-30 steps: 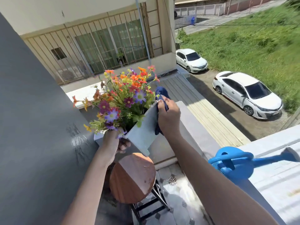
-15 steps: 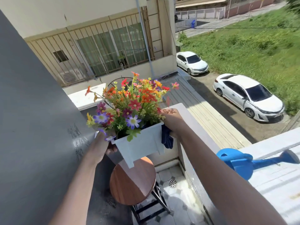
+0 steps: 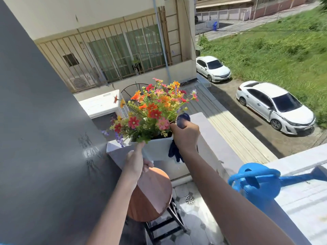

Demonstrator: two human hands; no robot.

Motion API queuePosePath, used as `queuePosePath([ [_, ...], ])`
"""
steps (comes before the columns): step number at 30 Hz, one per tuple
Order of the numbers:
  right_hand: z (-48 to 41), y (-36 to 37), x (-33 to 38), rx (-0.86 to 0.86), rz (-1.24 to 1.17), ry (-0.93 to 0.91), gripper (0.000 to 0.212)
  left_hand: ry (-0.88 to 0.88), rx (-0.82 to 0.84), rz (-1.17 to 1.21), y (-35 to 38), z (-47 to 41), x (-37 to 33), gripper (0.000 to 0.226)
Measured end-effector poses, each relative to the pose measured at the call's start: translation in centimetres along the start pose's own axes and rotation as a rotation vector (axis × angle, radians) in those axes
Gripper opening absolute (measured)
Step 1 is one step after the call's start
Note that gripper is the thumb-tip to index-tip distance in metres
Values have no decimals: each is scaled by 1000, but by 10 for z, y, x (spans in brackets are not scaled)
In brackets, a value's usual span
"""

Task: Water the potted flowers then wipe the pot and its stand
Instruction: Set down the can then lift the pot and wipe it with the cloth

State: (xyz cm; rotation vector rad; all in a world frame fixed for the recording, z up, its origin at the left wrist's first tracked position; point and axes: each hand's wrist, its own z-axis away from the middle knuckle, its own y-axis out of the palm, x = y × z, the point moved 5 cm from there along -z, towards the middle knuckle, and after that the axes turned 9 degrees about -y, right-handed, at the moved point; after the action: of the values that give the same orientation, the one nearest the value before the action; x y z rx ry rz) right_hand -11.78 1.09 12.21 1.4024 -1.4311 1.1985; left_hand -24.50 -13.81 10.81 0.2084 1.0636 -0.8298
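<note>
Grey wall [image 3: 35,138] fills the whole side to the left of the white pot [image 3: 155,151], a wet, shiny patch on it level with the pot's rim. Beyond the pot stands a cream building with a barred balcony [image 3: 115,55]; to the right of the pot and far below, two white cars [image 3: 276,106] are parked beside a strip of grass.

You hold the pot in the air, clear of the round wooden stool [image 3: 152,197] that sits directly below it on black legs, over a tiled floor with a small drain. The balcony ledge [image 3: 217,144] runs just behind and to the right of the pot, and a blue watering can [image 3: 256,184] rests on that ledge, well to the pot's right and lower in the picture, its spout pointing away from the pot.

Red, orange, pink and purple flowers [image 3: 152,110] crowd the pot, which is tilted, one corner pointing down.

Your left hand [image 3: 136,161] grips the pot's near face from below, fingers wrapped under its edge and the thumb up toward the rim. Your right hand [image 3: 185,137] is closed around a dark blue cloth [image 3: 174,152] at the pot's right rim; one bunch of the cloth pokes out above your knuckles and the rest hangs down against the pot's right side.
</note>
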Motion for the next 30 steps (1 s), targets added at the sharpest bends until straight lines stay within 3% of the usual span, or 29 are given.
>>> queuePosePath([
  [2,7,4,4,0,23,-17,24,-59,53,-29,19,2,2,57],
  [9,36,19,3,-5,-51,-77,40,-3,-121,-47,19,-7,-7,38],
  [12,39,22,8,12,-54,-99,38,-30,-66,-47,16,-9,-8,32],
  [16,36,24,13,71,-86,-121,14,-39,60,61,8,-10,-10,27],
  [19,9,16,15,22,-53,-157,23,0,132,75,1,-8,-13,28],
  [24,-23,16,-2,13,19,16,20,17,168,100,2,1,-8,32],
  [30,34,31,15,71,32,-218,19,24,136,208,6,-4,-15,34],
])
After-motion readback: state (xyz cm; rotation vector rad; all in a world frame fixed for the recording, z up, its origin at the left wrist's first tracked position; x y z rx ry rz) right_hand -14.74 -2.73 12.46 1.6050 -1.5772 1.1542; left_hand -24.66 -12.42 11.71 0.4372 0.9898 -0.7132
